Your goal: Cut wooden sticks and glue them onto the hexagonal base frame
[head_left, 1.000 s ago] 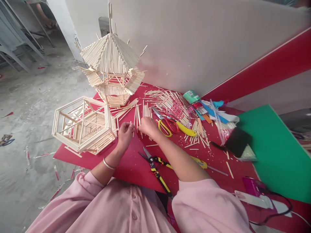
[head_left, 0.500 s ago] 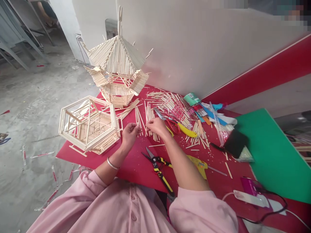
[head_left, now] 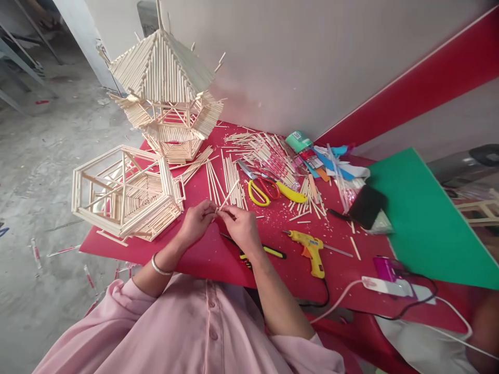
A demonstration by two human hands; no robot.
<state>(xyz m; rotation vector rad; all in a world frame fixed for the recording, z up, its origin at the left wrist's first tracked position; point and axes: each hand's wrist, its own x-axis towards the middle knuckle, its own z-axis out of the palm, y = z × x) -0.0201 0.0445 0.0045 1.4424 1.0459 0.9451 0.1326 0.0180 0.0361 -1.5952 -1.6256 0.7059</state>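
My right hand (head_left: pixel 242 228) is closed in a pinch on a thin wooden stick (head_left: pixel 229 194), which slants up and away from the fingertips. Close against it, my left hand (head_left: pixel 198 222) has its fingers pressed together at the stick's lower end; what lies between them is too small to make out. Just beyond both hands lie rows of loose wooden sticks (head_left: pixel 233 182) on the red tabletop (head_left: pixel 202 259). To the left of my left hand rests a hexagonal stick frame (head_left: pixel 123 189). Pliers-like cutters with yellow-and-black handles (head_left: pixel 273 252) lie partly hidden beneath my right forearm.
A pagoda-like stick model (head_left: pixel 163 93) stands at the back left. Scissors (head_left: pixel 259 191), a yellow glue gun (head_left: pixel 312 249), a black object (head_left: pixel 366 206) and a green board (head_left: pixel 432 218) are to the right. A power strip (head_left: pixel 385 286) with cables lies near the front right.
My hands have come together, and a slanting stick now shows in my right fingers. The view has shifted, bringing the glue gun out from behind my right arm.
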